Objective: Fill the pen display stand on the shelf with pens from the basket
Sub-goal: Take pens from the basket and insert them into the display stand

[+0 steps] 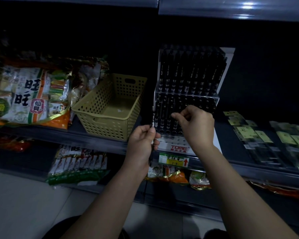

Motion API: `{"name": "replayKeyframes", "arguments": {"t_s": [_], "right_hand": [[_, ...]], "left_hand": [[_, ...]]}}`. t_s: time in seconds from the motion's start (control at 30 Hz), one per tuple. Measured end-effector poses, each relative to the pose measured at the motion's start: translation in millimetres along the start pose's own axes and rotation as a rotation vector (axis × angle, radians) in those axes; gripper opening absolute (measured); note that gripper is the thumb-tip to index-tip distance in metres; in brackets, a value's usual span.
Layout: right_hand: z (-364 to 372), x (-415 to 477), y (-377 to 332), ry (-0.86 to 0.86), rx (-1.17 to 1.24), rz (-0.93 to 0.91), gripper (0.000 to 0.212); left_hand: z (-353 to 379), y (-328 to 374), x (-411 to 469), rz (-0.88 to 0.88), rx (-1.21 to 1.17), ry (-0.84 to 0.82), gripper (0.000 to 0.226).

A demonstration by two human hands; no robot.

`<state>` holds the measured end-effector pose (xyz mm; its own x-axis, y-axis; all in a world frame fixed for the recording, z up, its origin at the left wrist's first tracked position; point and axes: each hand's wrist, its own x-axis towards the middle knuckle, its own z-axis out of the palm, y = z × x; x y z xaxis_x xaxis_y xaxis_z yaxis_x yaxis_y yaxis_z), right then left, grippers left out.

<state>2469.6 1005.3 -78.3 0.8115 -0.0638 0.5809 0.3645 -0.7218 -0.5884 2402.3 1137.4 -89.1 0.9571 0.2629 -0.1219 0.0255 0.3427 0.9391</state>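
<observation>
Black pen (152, 116) stood upright, pinched in the left hand (142, 140), while at 3 o'clock the right hand (196, 125) curled over the stand (173, 141), grip unclear.

Dark grey metal shelf boards (100, 140) cross mid-frame against a black back panel (128, 40). Pale tiled floor (16, 204) fills the lower left. A bright light reflection (248, 5) gleams at upper right.
</observation>
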Motion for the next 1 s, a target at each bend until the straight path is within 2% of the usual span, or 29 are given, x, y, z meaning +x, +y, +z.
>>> {"name": "replayKeyframes", "arguments": {"t_s": [0.17,0.27,0.33,0.5,0.77,0.83,1.0], "right_hand": [[-7,-2,-10,0.044,0.075,-0.025,0.041],[-14,-2,-25,-0.123,0.271,-0.062,0.036],[-16,-3,-32,-0.263,0.288,-0.084,0.028],[-20,-2,-35,-0.305,0.256,-0.067,0.018],[-39,11,-29,-0.107,0.187,-0.027,0.018],[-45,14,-25,-0.023,0.166,-0.026,0.019],[-50,16,-18,0.111,0.097,-0.059,0.021]], "left_hand": [[3,-1,0,0.017,-0.017,-0.035,0.016],[5,-2,0,0.046,-0.036,-0.064,0.016],[7,-2,-1,0.071,-0.039,-0.087,0.017],[11,-5,-3,0.118,0.008,-0.090,0.015],[7,-13,0,0.354,0.409,-0.100,0.018],[6,-13,1,0.442,0.536,-0.081,0.014],[-2,-7,5,0.608,0.869,-0.017,0.020]]}}
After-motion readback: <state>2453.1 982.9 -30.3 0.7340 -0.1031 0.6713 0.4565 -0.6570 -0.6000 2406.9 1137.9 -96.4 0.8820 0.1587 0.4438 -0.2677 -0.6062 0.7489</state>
